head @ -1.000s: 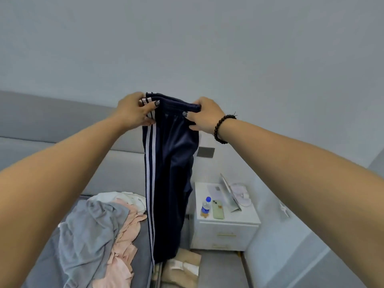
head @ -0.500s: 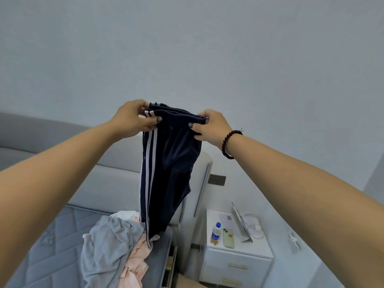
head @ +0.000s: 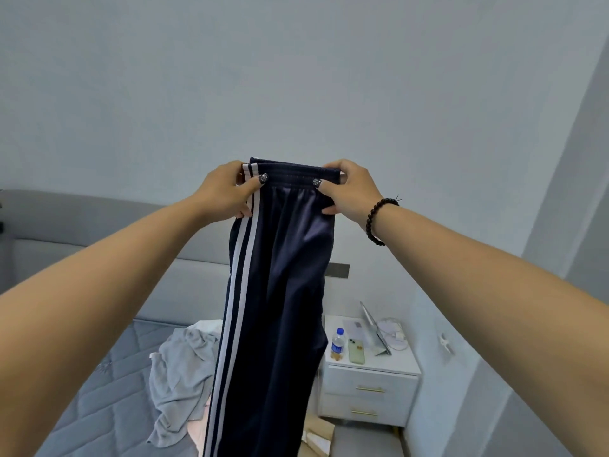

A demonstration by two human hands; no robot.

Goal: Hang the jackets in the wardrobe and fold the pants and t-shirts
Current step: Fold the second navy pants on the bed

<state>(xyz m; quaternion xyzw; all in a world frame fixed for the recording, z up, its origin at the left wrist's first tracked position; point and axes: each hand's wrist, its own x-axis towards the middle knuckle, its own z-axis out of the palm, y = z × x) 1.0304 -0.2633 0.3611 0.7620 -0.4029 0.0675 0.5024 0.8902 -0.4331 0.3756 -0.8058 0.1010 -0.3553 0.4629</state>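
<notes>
Dark navy track pants (head: 273, 308) with two white side stripes hang straight down in front of me, held up by the waistband. My left hand (head: 227, 192) pinches the waistband's left end at the stripes. My right hand (head: 349, 189), a dark bead bracelet on its wrist, pinches the right end. The waistband is stretched flat between both hands. The legs drop past the bottom of the view, so the hems are hidden.
A grey quilted bed (head: 108, 390) lies below left with a grey garment (head: 181, 367) and pink cloth (head: 194, 430) heaped on it. A white nightstand (head: 369, 384) at right carries a water bottle (head: 337, 344), a phone (head: 356, 351) and a tablet (head: 375, 328).
My hands have drawn apart, pulling the waistband flat and wider. The pants now hang longer and straighter in front of me, and the view has shifted a little.
</notes>
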